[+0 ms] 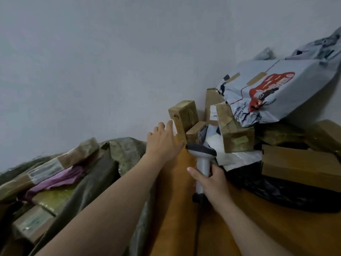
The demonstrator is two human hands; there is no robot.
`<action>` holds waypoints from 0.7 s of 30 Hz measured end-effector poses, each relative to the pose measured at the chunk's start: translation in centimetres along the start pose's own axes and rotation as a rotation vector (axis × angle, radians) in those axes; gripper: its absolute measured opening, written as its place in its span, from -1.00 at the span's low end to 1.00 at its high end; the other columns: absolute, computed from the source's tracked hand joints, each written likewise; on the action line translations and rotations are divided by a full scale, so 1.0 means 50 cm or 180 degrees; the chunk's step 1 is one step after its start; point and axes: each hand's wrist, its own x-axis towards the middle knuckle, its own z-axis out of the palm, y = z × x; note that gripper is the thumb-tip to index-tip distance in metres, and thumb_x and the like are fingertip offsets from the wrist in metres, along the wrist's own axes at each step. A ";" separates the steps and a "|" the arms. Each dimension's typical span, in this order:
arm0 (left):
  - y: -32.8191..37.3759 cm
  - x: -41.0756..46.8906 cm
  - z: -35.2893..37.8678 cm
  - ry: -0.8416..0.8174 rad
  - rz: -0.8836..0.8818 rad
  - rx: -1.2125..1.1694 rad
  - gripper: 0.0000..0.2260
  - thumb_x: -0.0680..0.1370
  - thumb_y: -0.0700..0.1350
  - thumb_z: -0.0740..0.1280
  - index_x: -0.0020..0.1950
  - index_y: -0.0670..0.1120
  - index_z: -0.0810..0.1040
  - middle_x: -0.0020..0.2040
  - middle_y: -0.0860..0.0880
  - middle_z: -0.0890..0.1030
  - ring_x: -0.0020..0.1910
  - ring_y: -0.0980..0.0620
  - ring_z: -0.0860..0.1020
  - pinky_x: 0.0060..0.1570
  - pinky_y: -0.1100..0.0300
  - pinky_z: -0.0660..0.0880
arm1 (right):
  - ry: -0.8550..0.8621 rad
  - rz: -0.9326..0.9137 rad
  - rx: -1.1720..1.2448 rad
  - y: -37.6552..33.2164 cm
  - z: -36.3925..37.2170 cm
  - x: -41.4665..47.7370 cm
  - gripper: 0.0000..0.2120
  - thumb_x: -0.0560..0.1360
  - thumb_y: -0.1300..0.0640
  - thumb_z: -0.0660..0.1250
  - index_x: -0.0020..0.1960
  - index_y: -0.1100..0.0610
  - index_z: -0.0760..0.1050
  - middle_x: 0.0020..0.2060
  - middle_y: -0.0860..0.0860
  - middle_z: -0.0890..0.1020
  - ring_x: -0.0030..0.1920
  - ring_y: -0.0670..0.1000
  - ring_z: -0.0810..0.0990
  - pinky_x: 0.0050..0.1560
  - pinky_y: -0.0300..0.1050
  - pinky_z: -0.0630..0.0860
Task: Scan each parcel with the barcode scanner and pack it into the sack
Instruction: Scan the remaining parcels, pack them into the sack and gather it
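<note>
Two hands are busy: my left hand (162, 143) is spread open, fingers straight, just beside the upright taped cardboard box (184, 115) at the edge of the parcel pile. My right hand (212, 182) grips the grey barcode scanner (202, 156) by its handle above the orange table (175, 209). The green sack (110, 163) lies to my left with wrapped parcels (46, 170) inside.

I see open orange table (175, 218) between the sack (103, 172) on the left and the parcel pile (238, 137) on the right. An upright brown box (184, 117) closes the far end; a grey mailer (304, 74) overhangs the pile.
</note>
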 end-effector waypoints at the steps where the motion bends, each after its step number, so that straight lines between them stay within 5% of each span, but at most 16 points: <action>1: 0.001 0.024 0.012 0.0080 0.0012 -0.0055 -0.26 0.60 0.29 0.26 0.65 -0.02 0.07 0.49 -0.15 0.35 0.42 -0.22 0.41 0.36 -0.15 0.41 | 0.0016 -0.0025 0.0068 0.005 -0.002 0.010 -0.69 0.38 0.03 0.62 0.06 0.04 0.61 -0.09 0.09 0.70 -0.10 0.08 0.70 -0.09 -0.01 0.65; 7: 0.007 0.156 0.072 0.0248 -0.0060 -0.0306 -0.22 0.60 0.20 0.31 0.68 0.07 -0.05 0.56 -0.25 0.21 0.47 -0.32 0.31 0.36 -0.22 0.39 | 0.0202 -0.0081 0.0108 0.020 -0.004 0.047 -0.65 0.38 -0.04 0.61 0.06 0.07 0.62 -0.08 0.04 0.70 -0.08 0.01 0.70 -0.05 -0.03 0.67; 10: 0.019 0.197 0.091 0.0149 -0.0164 -0.0392 -0.28 0.59 0.15 0.34 0.65 0.06 0.07 0.58 -0.27 0.16 0.48 -0.35 0.26 0.38 -0.23 0.36 | 0.0268 -0.0076 0.0152 0.026 -0.004 0.055 -0.65 0.38 -0.06 0.61 0.05 0.06 0.62 -0.10 0.02 0.70 -0.11 -0.03 0.70 -0.07 -0.04 0.66; 15: 0.016 0.191 0.110 0.0642 -0.0521 -0.1135 -0.54 0.56 0.17 0.39 0.26 -0.07 0.33 0.18 -0.15 0.46 0.16 -0.19 0.46 0.03 -0.07 0.51 | 0.0174 -0.0040 0.0218 0.028 -0.008 0.059 -0.64 0.38 -0.06 0.61 0.05 0.08 0.61 -0.12 0.03 0.69 -0.13 -0.02 0.70 -0.18 -0.18 0.57; 18: -0.012 0.149 0.104 0.0713 -0.0729 -0.1242 -0.57 0.52 0.21 0.46 0.10 -0.04 0.38 0.02 -0.07 0.51 -0.12 -0.01 0.47 -0.26 0.16 0.34 | 0.0003 0.0009 0.0351 0.020 -0.011 0.052 -0.66 0.39 0.00 0.61 0.05 0.10 0.59 -0.14 0.06 0.67 -0.20 0.02 0.68 -0.26 -0.23 0.56; 21: -0.031 0.074 0.086 0.0988 -0.0951 -0.1424 -0.56 0.44 0.20 0.54 -0.01 -0.06 0.42 -0.06 -0.04 0.49 -0.23 0.11 0.36 -0.29 0.17 0.25 | -0.0102 0.0052 0.0381 0.012 -0.013 0.044 -0.58 0.38 0.00 0.62 0.12 0.13 0.57 -0.08 0.12 0.65 -0.21 0.03 0.66 -0.30 -0.26 0.56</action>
